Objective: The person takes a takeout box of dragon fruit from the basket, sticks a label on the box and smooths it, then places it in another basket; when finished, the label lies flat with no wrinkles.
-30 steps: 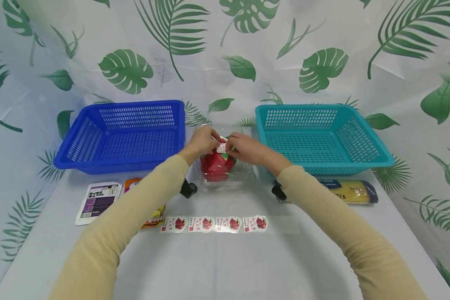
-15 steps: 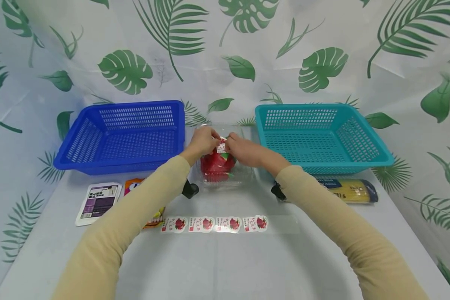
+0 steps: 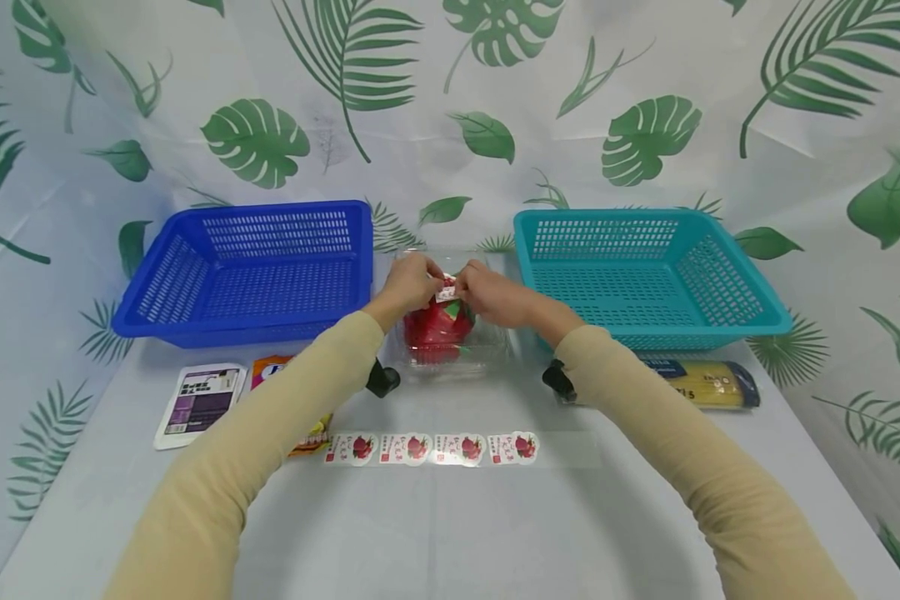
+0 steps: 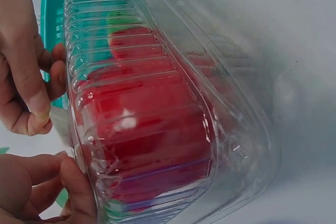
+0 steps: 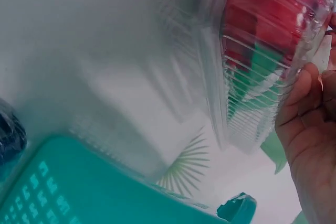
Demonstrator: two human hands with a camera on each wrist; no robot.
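Note:
A clear plastic clamshell box (image 3: 457, 358) stands at the back middle of the table, between the two baskets. Red fruit with green tips (image 4: 157, 108), like dragon fruit, shows through its ribbed wall. Over the lid, both hands hold a small white and red sticker (image 3: 447, 290). My left hand (image 3: 408, 285) pinches its left side, and my right hand (image 3: 498, 296) pinches its right side. From the left wrist, the fingertips appear close against the lid; whether the sticker touches the plastic, I cannot tell. Several matching dragon fruit stickers (image 3: 417, 448) lie in a strip nearer the front.
A blue basket (image 3: 243, 329) stands at back left, a teal basket (image 3: 652, 333) at back right. A white and purple pack (image 3: 200, 404) and an orange snack bag (image 3: 268, 368) lie left, partly under the arm. A spaghetti pack (image 3: 708, 383) lies right.
The head view shifts slightly. The sticker now looks a little tilted between the fingers. Both hands stay over the box, and the other things keep their places.

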